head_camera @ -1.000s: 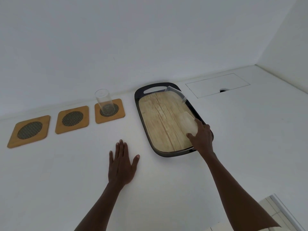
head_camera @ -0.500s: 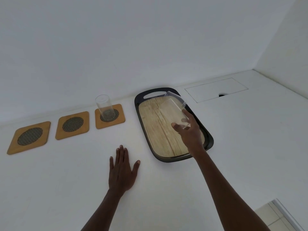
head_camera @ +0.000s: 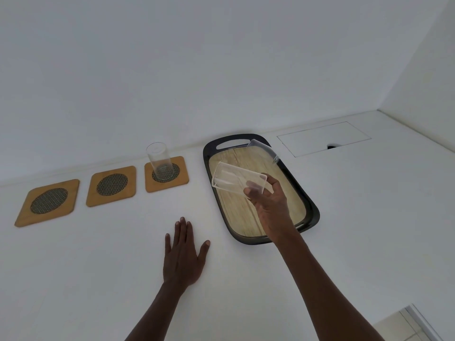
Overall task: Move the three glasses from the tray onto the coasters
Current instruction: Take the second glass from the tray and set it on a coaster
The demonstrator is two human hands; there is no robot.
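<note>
1. Gripping the base end of a clear drinking glass (head_camera: 237,182), the right hand (head_camera: 267,201) has its thumb under one side and its fingers curled round the other. The glass is lifted clear and tilted, its open mouth pointing left toward the coasters, which suggests it is being carried there.
2. Below that hand sits a dark oval tray (head_camera: 311,207) with a wood-grain floor. A third glass (head_camera: 264,150) rests near the tray's far right rim, leaning; whether it lies flat or only looks tilted I cannot tell.
3. Left of the tray, three square wooden coasters with mesh centres lie in a row along the wall. The nearest coaster (head_camera: 182,182) already holds an upright glass (head_camera: 158,158). The middle coaster (head_camera: 112,185) and the far-left coaster (head_camera: 48,201) are bare.
4. The left hand (head_camera: 183,257) lies palm-down on the white counter (head_camera: 98,267), fingers together and thumb spread, holding nothing; it seems to steady the body.
5. The middle coaster is the likely target.
</note>
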